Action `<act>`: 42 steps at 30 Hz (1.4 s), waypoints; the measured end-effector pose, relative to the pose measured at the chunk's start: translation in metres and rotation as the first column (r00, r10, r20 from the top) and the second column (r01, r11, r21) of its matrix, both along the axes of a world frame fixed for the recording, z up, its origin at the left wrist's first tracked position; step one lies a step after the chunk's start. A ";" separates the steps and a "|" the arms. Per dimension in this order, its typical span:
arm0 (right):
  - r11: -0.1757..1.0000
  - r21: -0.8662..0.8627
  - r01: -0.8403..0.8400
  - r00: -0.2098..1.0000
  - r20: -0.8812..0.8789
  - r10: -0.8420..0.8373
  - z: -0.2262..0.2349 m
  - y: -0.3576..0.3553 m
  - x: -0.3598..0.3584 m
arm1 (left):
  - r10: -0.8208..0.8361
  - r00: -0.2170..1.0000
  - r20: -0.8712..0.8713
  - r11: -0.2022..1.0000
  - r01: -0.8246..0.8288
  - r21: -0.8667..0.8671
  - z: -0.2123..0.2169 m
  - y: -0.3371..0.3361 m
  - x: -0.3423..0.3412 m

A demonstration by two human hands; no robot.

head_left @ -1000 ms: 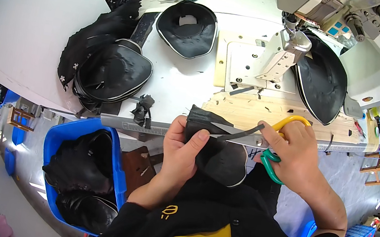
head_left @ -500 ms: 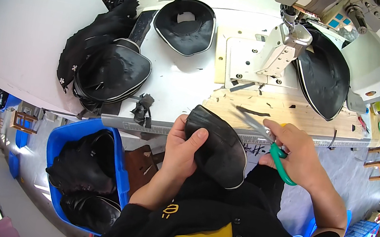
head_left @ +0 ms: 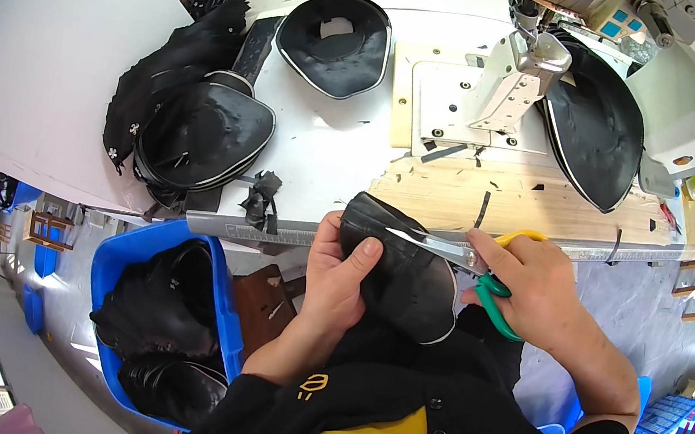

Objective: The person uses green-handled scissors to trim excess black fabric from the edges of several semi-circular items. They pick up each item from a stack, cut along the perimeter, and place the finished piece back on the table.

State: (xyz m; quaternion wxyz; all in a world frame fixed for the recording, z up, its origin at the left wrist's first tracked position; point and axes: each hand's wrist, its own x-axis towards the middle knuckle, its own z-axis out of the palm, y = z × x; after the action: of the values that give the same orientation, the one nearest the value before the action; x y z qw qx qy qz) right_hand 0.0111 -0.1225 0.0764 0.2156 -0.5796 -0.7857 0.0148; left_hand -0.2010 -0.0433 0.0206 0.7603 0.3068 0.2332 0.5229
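My left hand grips a curved black leather shoe upper by its left end, thumb on top and fingers behind. A pale edge runs along the piece's right side. It is held in front of my body, just off the table's near edge. In my right hand is a pair of scissors with one green and one yellow handle loop. Their blades lie across the upper part of the piece, tips pointing left toward my left thumb. Whether the blades touch the leather I cannot tell.
A sewing machine stands on the worktable, a black upper beside it. Another upper and a stack of them lie to the left. Dark scraps sit near the ruler edge. A blue bin holds more black pieces.
My right hand has turned the scissors and brought the blades left, over the leather piece. A dark strip near the table's edge has shifted. My left hand keeps its grip.
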 end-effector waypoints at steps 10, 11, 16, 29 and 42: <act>0.999 -0.018 -0.049 0.999 -0.012 0.049 0.012 0.005 0.000 | 0.006 0.988 -0.155 0.976 0.028 0.217 -0.005 -0.008 0.001; 0.997 -0.051 -0.056 0.998 -0.015 0.056 0.011 0.004 0.002 | 0.001 0.986 -0.167 0.971 0.038 0.235 -0.006 -0.009 -0.001; 0.997 0.019 -0.070 0.996 0.056 0.069 0.015 0.004 -0.001 | -0.031 0.969 -0.246 0.943 0.109 0.313 -0.005 -0.014 -0.002; 0.997 0.015 0.076 0.963 -0.262 -0.070 0.001 0.006 0.008 | -0.150 0.989 0.012 0.979 0.147 0.144 -0.011 0.001 -0.003; 0.990 0.144 -0.001 0.993 0.114 -0.016 0.008 0.004 -0.005 | -0.068 0.998 -0.006 0.995 0.069 0.073 -0.009 0.009 -0.003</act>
State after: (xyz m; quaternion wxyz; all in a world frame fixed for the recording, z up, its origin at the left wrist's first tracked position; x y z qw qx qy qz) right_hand 0.0059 -0.1186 0.0840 0.2110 -0.5656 -0.7936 -0.0760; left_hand -0.2040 -0.0342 0.0112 0.7656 0.3433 0.2046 0.5041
